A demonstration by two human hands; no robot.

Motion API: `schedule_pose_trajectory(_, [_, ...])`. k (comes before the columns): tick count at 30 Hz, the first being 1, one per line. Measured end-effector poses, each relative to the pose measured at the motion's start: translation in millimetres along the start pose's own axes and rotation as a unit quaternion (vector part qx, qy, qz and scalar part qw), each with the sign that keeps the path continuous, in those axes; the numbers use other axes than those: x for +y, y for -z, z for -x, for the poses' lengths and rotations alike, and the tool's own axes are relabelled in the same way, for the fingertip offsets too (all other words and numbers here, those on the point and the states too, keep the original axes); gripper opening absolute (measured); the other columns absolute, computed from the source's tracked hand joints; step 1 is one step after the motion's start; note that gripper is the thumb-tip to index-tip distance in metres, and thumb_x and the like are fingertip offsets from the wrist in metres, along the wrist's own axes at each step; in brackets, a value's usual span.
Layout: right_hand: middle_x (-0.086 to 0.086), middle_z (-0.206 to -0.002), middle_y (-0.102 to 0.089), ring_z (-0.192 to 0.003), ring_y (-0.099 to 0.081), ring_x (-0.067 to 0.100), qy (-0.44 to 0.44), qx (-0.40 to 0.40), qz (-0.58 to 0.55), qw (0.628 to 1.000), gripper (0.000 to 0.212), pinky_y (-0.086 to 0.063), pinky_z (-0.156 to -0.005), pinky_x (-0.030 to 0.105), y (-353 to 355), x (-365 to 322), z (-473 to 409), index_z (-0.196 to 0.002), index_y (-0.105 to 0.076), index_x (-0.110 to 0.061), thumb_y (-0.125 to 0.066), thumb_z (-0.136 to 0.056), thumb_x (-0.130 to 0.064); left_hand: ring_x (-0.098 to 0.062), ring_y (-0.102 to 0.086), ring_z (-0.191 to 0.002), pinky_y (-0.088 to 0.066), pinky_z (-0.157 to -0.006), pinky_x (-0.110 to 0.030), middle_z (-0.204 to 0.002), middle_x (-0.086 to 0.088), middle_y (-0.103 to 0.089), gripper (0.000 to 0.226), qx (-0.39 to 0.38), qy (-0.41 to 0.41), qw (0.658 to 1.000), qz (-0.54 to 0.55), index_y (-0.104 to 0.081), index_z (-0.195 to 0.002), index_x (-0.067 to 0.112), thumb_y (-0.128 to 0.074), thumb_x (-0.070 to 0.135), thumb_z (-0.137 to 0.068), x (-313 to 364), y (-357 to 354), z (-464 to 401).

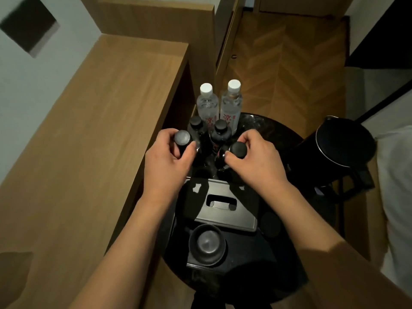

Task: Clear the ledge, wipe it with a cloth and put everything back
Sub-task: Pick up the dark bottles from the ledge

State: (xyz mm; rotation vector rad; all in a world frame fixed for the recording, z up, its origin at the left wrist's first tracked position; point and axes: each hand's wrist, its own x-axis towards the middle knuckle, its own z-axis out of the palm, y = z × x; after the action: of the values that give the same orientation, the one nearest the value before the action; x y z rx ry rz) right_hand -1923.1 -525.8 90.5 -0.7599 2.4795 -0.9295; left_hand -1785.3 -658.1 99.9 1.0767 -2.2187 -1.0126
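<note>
My left hand (pixel 166 152) grips the neck of one dark plastic bottle with a black cap (pixel 182 139), my right hand (pixel 252 157) another (pixel 237 150), both on the round black bench (pixel 278 134) beside the bare wooden ledge (pixel 89 130). Likely full, heavy and smooth-walled, so hold below the cap.

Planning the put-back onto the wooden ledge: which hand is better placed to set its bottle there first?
Probably the left hand. It grips a dark-capped bottle right beside the wooden ledge. The right hand holds its bottle farther off, over the round black table.
</note>
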Motion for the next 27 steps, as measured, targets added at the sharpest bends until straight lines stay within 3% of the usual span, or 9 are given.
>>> schedule_pose_trajectory(5, [-0.009,-0.084,-0.062,-0.082,-0.061,0.019,-0.006,-0.022,0.029,0.999,0.03,-0.051,-0.072,0.039,-32.3,4.9,-20.4,-0.093,-0.048,-0.029,-0.069,-0.078,-0.042,0.005,-0.051,-0.061,-0.037,-0.056,-0.008,-0.067,0.012,-0.05,0.028,-0.024,0.033,0.999,-0.007,-0.059,-0.112,0.023,-0.073,0.034,-0.09,-29.7,-20.5,-17.3])
schedule_pose_trajectory(8, [-0.007,-0.088,-0.063,-0.086,-0.063,0.023,-0.011,-0.04,0.046,0.998,0.031,-0.049,-0.072,0.038,-43.4,7.0,-27.5,-0.094,-0.047,-0.03,-0.07,-0.078,-0.042,0.002,-0.054,-0.068,-0.038,-0.058,-0.009,-0.069,0.009,-0.054,0.029,-0.053,0.03,0.998,-0.026,-0.06,-0.114,0.022,-0.073,0.033,-0.09,-42.0,-29.6,-22.9])
schedule_pose_trajectory(12, [-0.005,-0.093,-0.063,-0.089,-0.063,0.024,-0.009,-0.057,0.07,0.996,0.031,-0.049,-0.073,0.039,-52.5,8.2,-31.4,-0.1,-0.05,-0.027,-0.07,-0.081,-0.04,-0.003,-0.055,-0.068,-0.04,-0.061,-0.016,-0.074,0.008,-0.057,0.029,-0.086,0.026,0.995,-0.047,-0.06,-0.115,0.023,-0.073,0.033,-0.09,-55.2,-39.9,-28.3])
schedule_pose_trajectory(15, [-0.007,-0.092,-0.058,-0.09,-0.061,0.023,-0.004,-0.064,0.072,0.995,0.03,-0.047,-0.074,0.036,-58.4,10.1,-29.8,-0.104,-0.051,-0.026,-0.069,-0.084,-0.04,-0.009,-0.059,-0.077,-0.05,-0.072,-0.03,-0.09,0.006,-0.062,0.032,-0.111,0.02,0.992,-0.058,-0.061,-0.12,0.021,-0.072,0.031,-0.091,-63.1,-45.3,-27.8])
schedule_pose_trajectory(18, [-0.007,-0.094,-0.057,-0.09,-0.061,0.022,0.003,-0.055,0.071,0.996,0.033,-0.049,-0.075,0.037,-61.9,9.9,-29.8,-0.11,-0.053,-0.025,-0.068,-0.087,-0.042,-0.011,-0.06,-0.085,-0.052,-0.079,-0.032,-0.1,0.004,-0.063,0.035,-0.117,0.021,0.991,-0.054,-0.06,-0.124,0.022,-0.071,0.029,-0.092,-68.1,-47.5,-26.0])
schedule_pose_trajectory(24, [0.005,-0.119,-0.062,-0.106,-0.062,0.027,-0.006,-0.077,0.137,0.988,0.049,-0.05,-0.083,0.037,-55.1,-1.2,-28.8,-0.133,-0.048,-0.022,-0.063,-0.091,-0.043,-0.014,-0.061,-0.099,-0.053,-0.091,-0.04,-0.109,0.004,-0.062,0.044,-0.127,0.024,0.99,-0.061,-0.054,-0.139,0.019,-0.064,0.024,-0.096,-59.3,-36.5,-24.8])
schedule_pose_trajectory(27, [0.008,-0.127,-0.057,-0.112,-0.059,0.028,0.023,-0.028,0.159,0.987,0.053,-0.049,-0.086,0.037,-47.5,-11.6,-14.8,-0.139,-0.045,-0.019,-0.061,-0.093,-0.04,-0.012,-0.062,-0.102,-0.052,-0.091,-0.033,-0.113,0.006,-0.064,0.044,-0.112,0.024,0.991,-0.064,-0.052,-0.141,0.021,-0.062,0.026,-0.098,-54.4,-18.2,-21.2])
